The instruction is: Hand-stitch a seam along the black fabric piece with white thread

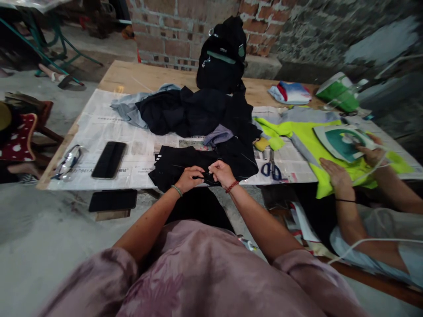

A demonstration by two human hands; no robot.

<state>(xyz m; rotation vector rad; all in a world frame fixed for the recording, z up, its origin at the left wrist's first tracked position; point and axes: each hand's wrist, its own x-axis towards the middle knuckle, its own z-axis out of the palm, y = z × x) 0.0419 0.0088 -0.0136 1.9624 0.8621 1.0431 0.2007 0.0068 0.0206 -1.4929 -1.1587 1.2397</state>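
Note:
A black garment (175,160) with white marks lies at the table's front edge, right before me. My left hand (190,178), a green bracelet at its wrist, has its fingers closed on the garment's near edge. Close beside it, my right hand (223,172) with a red bracelet is pinched above the same black cloth. Whatever sits between those fingertips is too small to make out. Behind the hands, more dark clothing (188,110) is heaped with a grey cloth (127,110) under its left end. Blue-handled scissors (271,171) rest to the right.
Newspaper (142,154) covers the wooden table. A phone (109,160) and glasses (68,160) lie left; another phone (112,200) is below the edge. A black backpack (220,57) stands behind. At right, a co-worker's hands work an iron (346,143) on a yellow garment (307,136); its cord trails nearby.

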